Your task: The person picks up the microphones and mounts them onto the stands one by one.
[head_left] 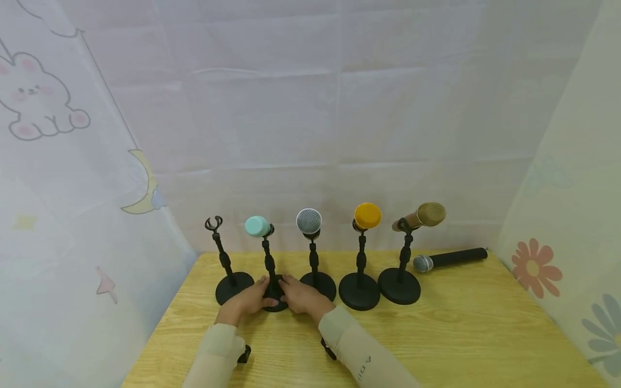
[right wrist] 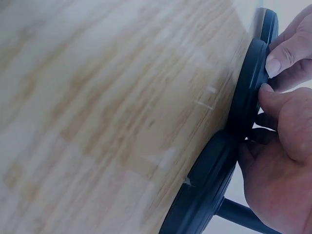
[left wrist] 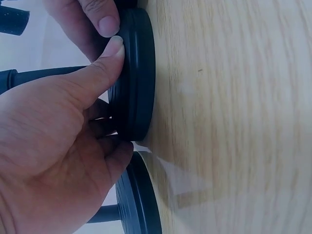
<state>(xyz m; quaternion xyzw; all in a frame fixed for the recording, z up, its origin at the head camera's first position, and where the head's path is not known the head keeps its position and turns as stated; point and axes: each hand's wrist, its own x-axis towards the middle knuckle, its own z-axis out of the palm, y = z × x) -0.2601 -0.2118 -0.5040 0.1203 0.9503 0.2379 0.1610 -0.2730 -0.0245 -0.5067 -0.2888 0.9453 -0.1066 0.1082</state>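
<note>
Both hands grip the round black base of a desktop microphone stand [head_left: 269, 264], second from the left, which carries a mint-green microphone [head_left: 256, 226]. My left hand [head_left: 250, 299] holds the base's left side, its thumb on the top near the front edge and its fingers around the rim in the left wrist view. From the right, my right hand [head_left: 302, 295] holds the same base [right wrist: 248, 90], thumb near the left thumb. The neighbouring stand's base [right wrist: 202, 187] touches this one in the right wrist view. Parts of the gripped base are hidden by the hands.
An unoccupied microphone stand [head_left: 234, 285] stands at the left. To the right are stands with a silver-headed microphone [head_left: 309, 221], an orange microphone [head_left: 367, 216] and a gold microphone [head_left: 430, 214]. A black microphone [head_left: 456, 258] lies on the wooden table [head_left: 466, 334] at the back right.
</note>
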